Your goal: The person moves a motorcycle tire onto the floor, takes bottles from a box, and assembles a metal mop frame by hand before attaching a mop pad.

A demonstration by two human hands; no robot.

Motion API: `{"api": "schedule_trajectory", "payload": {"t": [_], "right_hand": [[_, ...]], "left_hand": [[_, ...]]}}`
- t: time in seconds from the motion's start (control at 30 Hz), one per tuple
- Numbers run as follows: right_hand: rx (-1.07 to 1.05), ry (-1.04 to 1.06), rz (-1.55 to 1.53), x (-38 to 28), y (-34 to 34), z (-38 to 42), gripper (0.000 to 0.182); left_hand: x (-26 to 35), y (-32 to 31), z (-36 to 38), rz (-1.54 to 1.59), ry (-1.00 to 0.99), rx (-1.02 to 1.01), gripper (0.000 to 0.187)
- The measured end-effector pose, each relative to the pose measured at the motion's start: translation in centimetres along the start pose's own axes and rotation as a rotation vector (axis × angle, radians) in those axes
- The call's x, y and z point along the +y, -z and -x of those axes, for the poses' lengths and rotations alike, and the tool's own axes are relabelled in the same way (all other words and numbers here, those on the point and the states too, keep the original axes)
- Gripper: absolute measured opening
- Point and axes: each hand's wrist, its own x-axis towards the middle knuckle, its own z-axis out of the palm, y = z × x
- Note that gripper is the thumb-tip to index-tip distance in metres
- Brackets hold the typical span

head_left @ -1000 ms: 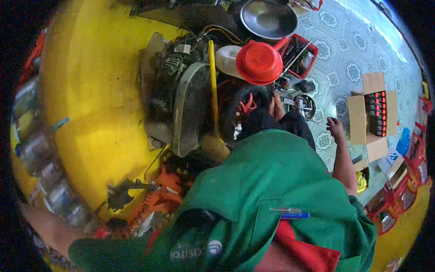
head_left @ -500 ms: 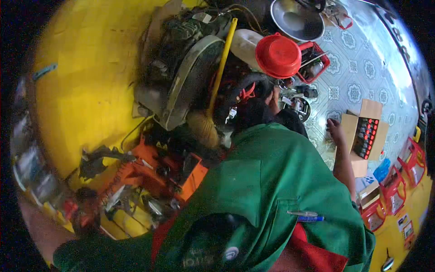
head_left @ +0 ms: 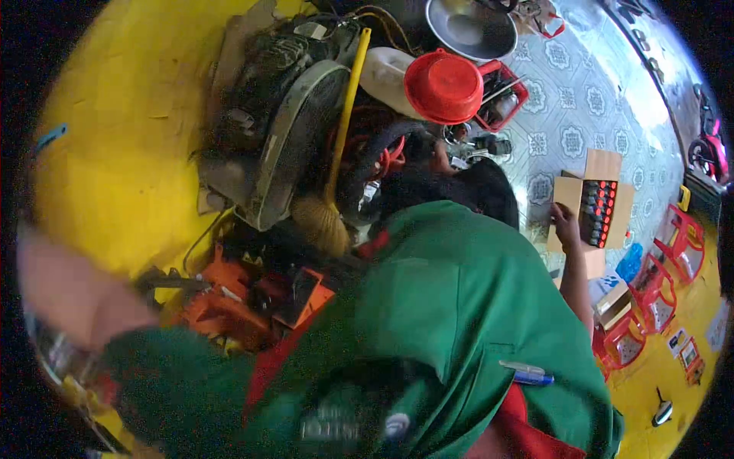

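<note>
My right hand (head_left: 566, 226) hangs at the right, over the near flap of an open cardboard box (head_left: 595, 262). Its fingers are bent and slightly apart, with nothing visible in them. Rows of dark bottles with red caps (head_left: 599, 213) stand in the box. My left arm stretches out at the left edge, blurred, and its hand does not show. Below the arm lie orange machine parts (head_left: 229, 306). Two pens sit in the pocket of my green shirt.
A yellow-handled broom (head_left: 348, 115) leans beside a dusty round-edged machine (head_left: 287, 145). Beyond are a red basin (head_left: 443, 86), a red basket (head_left: 501, 107) and a metal bowl (head_left: 470, 29). Red plastic chairs (head_left: 656, 294) stand at the right.
The view has shifted, so the surroundings sit further left. My left arm has swung upward at the left side. My right hand now overlaps the box flap.
</note>
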Motion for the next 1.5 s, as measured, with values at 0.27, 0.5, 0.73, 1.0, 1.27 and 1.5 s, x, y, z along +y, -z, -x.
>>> {"api": "schedule_trajectory", "payload": {"t": [0.27,0.5,0.73,1.0,1.27,1.5], "right_hand": [[0.125,-0.283,0.030,3.7,6.1,9.9,0.048],[0.321,-0.335,0.085,6.2,14.5,13.8,0.053],[0.184,-0.181,0.220,4.9,13.7,10.1,0.047],[0.003,0.090,0.419,6.8,13.4,1.0,0.040],[0.101,0.084,0.214,17.1,17.3,7.6,0.040],[0.155,-0.433,-0.044,29.6,16.7,9.7,0.049]], "left_hand": [[15.6,-6.9,54.4,0.778,1.121,-0.988,0.049],[18.6,0.8,82.4,0.296,1.144,-1.492,0.093],[18.7,2.1,88.5,-0.008,1.022,-1.829,0.113],[28.8,8.5,85.2,-0.049,0.752,-1.643,0.080],[34.2,15.7,75.5,0.028,0.774,-1.600,0.063],[37.3,17.3,59.4,0.036,0.743,-1.575,0.074]]}}
